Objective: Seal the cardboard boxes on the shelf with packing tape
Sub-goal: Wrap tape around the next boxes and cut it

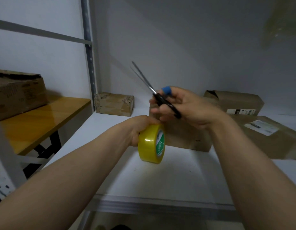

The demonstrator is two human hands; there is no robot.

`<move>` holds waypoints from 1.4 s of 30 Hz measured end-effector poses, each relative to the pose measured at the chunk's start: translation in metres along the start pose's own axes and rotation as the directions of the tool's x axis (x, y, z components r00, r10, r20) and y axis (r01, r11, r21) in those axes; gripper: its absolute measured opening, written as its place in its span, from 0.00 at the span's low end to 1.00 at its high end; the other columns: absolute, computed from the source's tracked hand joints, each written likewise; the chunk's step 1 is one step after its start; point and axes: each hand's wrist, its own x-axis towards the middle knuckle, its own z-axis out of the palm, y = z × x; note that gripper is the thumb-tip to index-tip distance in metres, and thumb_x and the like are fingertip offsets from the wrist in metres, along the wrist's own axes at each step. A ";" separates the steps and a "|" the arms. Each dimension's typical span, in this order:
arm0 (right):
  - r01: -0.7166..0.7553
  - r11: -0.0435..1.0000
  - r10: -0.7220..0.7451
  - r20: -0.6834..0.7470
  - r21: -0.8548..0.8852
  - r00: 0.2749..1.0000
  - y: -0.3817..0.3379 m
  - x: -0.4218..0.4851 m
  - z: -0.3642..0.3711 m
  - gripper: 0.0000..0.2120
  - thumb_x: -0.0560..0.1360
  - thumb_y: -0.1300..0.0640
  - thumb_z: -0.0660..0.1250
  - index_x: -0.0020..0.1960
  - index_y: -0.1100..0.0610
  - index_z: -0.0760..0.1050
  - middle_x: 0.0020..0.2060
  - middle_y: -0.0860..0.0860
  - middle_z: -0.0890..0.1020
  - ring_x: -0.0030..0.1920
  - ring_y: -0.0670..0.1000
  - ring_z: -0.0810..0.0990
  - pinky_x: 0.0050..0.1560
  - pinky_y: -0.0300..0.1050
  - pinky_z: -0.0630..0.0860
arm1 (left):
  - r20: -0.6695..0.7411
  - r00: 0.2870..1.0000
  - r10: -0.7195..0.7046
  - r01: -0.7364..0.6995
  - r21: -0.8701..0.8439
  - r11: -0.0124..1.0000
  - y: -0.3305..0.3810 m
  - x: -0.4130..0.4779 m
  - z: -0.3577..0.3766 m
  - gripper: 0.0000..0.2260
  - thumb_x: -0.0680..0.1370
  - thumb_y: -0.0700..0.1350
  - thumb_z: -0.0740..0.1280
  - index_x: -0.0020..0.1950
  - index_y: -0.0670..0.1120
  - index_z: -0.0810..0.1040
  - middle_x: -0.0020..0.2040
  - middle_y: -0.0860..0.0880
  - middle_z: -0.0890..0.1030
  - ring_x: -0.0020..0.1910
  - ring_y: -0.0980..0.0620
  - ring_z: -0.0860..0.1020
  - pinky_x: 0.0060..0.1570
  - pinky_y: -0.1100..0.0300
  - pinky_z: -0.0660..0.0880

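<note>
1. Head view, looking down at both forearms reaching over a white shelf (177, 171).
2. Left hand (139, 128) is clenched round a roll of yellow packing tape (150, 145). The roll sits in the air above the shelf, near the middle, with its green and white core label facing right.
3. Right hand (188, 107) is just above and to the right of the roll, fingers curled round the black handles of a pair of scissors (167, 104). The blades point up and to the far left and look slightly parted, but they're blurred, so can't say for sure.
4. One fingertip on that hand wears a blue cover (167, 90).
5. Boxes: a brown cardboard box (185, 138) stands on the shelf right behind the hands, partly hidden by them. I can't tell whether its top is taped.
6. Further right is a flat box (276, 143) with a white label, and behind that a far-right box (240, 101) with one flap corner lifted.
7. At the far left of the shelf, by the metal upright (89, 55), is a small taped box (114, 103).
8. Off to the left on a separate wooden top (44, 120) there's a battered box (19, 95), well apart from the rest.
</note>
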 end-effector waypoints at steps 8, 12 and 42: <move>-0.018 0.950 -0.009 -0.086 -0.311 0.996 0.013 0.021 0.007 0.18 0.74 0.56 0.76 0.61 0.49 0.77 0.57 0.46 0.83 0.58 0.45 0.83 0.64 0.47 0.78 | -0.001 1.000 0.004 -0.004 0.045 0.999 -0.005 -0.003 0.001 0.10 0.81 0.46 0.67 0.58 0.41 0.77 0.42 0.41 0.80 0.38 0.46 0.80 0.42 0.52 0.81; -0.016 0.961 -0.010 -0.094 -0.275 0.995 0.014 0.025 0.005 0.15 0.74 0.57 0.76 0.59 0.48 0.78 0.57 0.48 0.84 0.59 0.46 0.83 0.64 0.50 0.78 | -0.025 0.998 -0.049 0.049 0.008 0.999 -0.012 -0.007 0.000 0.20 0.79 0.53 0.70 0.66 0.41 0.76 0.51 0.39 0.83 0.46 0.42 0.83 0.51 0.47 0.81; -0.396 0.899 0.409 0.036 -0.190 0.912 0.046 -0.059 -0.070 0.40 0.52 0.41 0.86 0.58 0.59 0.81 0.58 0.61 0.83 0.41 0.48 0.79 0.40 0.42 0.78 | -0.112 0.988 -0.108 0.103 -0.053 0.993 -0.012 -0.010 0.011 0.24 0.73 0.48 0.78 0.65 0.44 0.76 0.55 0.38 0.82 0.51 0.38 0.82 0.54 0.43 0.80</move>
